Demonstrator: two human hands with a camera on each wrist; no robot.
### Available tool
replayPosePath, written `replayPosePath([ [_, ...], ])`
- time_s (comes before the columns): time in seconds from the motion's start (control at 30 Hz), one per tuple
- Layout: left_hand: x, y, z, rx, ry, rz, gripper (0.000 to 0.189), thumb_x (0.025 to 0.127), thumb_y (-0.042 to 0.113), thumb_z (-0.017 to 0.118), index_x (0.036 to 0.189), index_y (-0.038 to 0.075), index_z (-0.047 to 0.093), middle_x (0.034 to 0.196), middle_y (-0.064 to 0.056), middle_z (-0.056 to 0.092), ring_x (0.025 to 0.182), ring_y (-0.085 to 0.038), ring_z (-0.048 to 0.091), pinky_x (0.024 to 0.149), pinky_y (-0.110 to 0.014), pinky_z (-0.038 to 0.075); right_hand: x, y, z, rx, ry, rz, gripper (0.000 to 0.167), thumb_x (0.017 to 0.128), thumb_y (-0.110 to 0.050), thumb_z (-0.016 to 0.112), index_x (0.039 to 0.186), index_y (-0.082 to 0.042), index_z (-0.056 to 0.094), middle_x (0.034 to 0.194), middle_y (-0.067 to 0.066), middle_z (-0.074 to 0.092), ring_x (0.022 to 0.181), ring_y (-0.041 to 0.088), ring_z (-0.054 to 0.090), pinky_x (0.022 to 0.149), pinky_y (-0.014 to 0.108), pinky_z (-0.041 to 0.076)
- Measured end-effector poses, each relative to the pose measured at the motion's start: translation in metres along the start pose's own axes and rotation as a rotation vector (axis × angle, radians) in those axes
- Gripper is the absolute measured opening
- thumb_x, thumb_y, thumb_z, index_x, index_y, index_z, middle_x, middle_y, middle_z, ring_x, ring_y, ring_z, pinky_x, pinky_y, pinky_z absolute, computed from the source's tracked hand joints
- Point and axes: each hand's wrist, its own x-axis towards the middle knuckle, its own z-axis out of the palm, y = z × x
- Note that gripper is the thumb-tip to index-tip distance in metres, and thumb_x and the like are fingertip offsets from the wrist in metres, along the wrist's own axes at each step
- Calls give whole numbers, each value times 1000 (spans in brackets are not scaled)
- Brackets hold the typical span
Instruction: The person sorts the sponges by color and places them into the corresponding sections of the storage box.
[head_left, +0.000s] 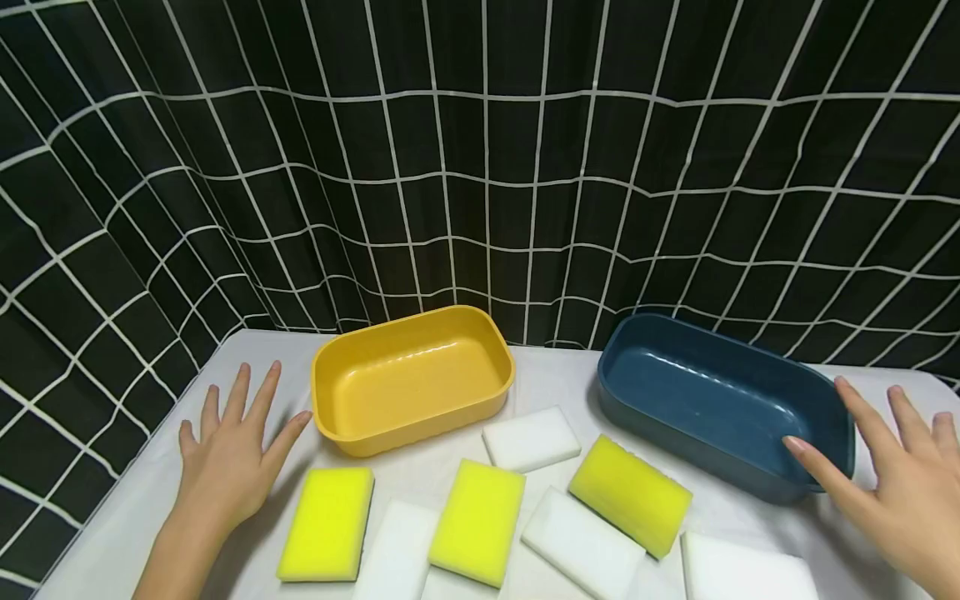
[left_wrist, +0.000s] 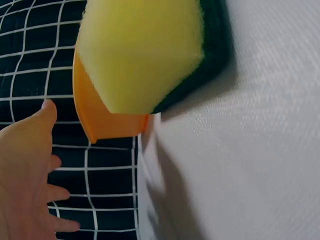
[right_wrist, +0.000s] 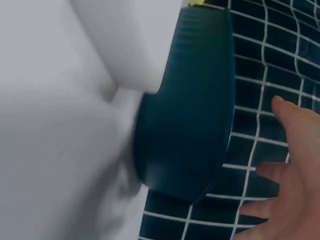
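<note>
My left hand (head_left: 228,467) is spread over the table's left side, holding nothing, its thumb near the left end of the yellow basin (head_left: 420,421). My right hand (head_left: 900,483) also has its fingers spread and grips nothing; in the head view its thumb and index finger overlap the right end of the dark blue basin (head_left: 712,400). Between the hands lie a left yellow sponge (head_left: 326,525), a middle yellow sponge (head_left: 478,521) and a right yellow sponge (head_left: 632,493). A dark green layer (left_wrist: 217,45) shows on the sponge in the left wrist view. Several white sponges (head_left: 532,439) lie among them.
A white cloth (head_left: 247,358) covers the table. Behind and to the left hangs a black curtain (head_left: 510,142) with a white grid. Both basins stand along the back edge, with nothing inside. One white block (head_left: 746,571) lies at the front right, cut off by the frame.
</note>
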Motion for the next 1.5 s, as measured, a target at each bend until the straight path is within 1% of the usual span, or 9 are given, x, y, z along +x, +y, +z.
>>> replayPosePath([
  [0.1,-2,2,0,-34,-9,18,83,108,65,37,169,11,19,170,-30,20,147,-66,22,111,-87,23,-3,-6,-3,2,-8,-14,100,99,-68,56,168,-8,16,161,47,9,143,77,1,115,87,-3],
  [0.2,-3,3,-1,-91,6,40,83,109,60,41,167,4,23,168,-31,26,145,-63,30,110,-83,31,-6,-11,-5,5,-7,-35,100,98,-67,60,168,-10,17,163,43,11,146,73,2,112,90,3],
  [0.4,-2,6,-4,-242,-14,38,82,110,56,46,165,-3,27,164,-32,34,146,-57,36,115,-76,34,-9,-22,-6,-12,0,-68,100,96,-66,65,169,-13,21,164,40,19,148,70,12,107,91,16],
  [0.53,2,10,-5,-275,-46,26,83,110,55,45,164,-5,26,162,-33,35,149,-54,34,118,-73,32,-9,-34,-7,-17,7,-98,100,94,-63,69,167,-11,26,160,40,27,143,67,26,98,91,26],
  [0.63,4,12,-6,-298,-59,28,81,111,52,46,162,-7,29,161,-34,36,149,-53,35,120,-71,31,-10,-44,-9,5,14,-125,98,93,-61,72,167,-11,30,159,40,31,138,66,33,97,90,29],
  [0.87,10,16,-5,-378,-65,39,71,111,39,53,157,-13,36,156,-34,45,133,-52,54,109,-66,49,-13,-61,-12,71,30,-204,93,92,-55,78,165,-15,37,159,35,38,132,67,41,94,89,32],
  [1.0,14,19,-5,-400,-94,23,71,111,36,54,157,-13,35,157,-34,43,134,-53,54,109,-64,49,-15,-70,-11,90,21,-237,90,91,-52,80,163,-16,40,155,35,43,132,64,43,93,89,34],
  [1.27,31,27,-4,-459,-155,-42,71,110,34,54,159,-12,31,159,-35,41,134,-52,55,109,-62,51,-13,-91,-11,114,-2,-289,87,91,-49,81,162,-16,43,152,32,49,133,57,47,94,86,39],
  [1.5,36,36,1,-522,-142,-77,65,109,27,57,158,-10,37,148,-36,51,125,-48,62,102,-54,57,-14,-102,-8,154,-24,-304,84,92,-48,81,162,-20,43,153,28,51,132,57,48,93,84,42],
])
